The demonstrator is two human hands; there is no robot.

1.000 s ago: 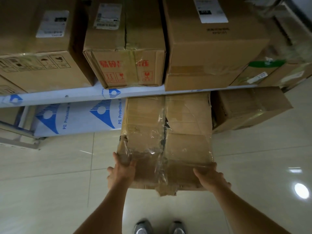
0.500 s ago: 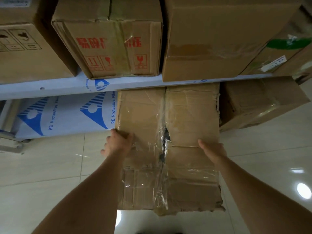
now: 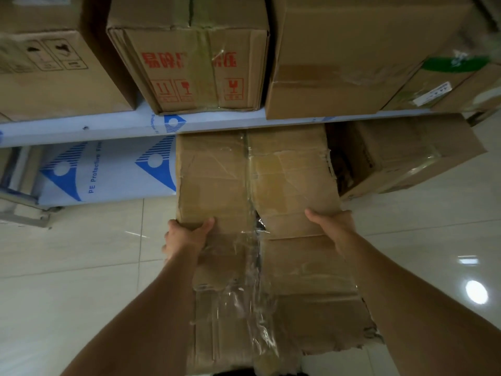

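While its far end sits under shelf (image 3: 81, 130), taped box (image 3: 287, 180) is held: left grip (image 3: 187, 236) curled on L edge, right grip (image 3: 334, 223) on R edge.

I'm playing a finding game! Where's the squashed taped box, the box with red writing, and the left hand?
taped box (image 3: 292, 267), head view, bare cardboard top beside the tape seam.
box with red writing (image 3: 189, 69), head view, its front face.
left hand (image 3: 184, 237), head view, back of the hand.
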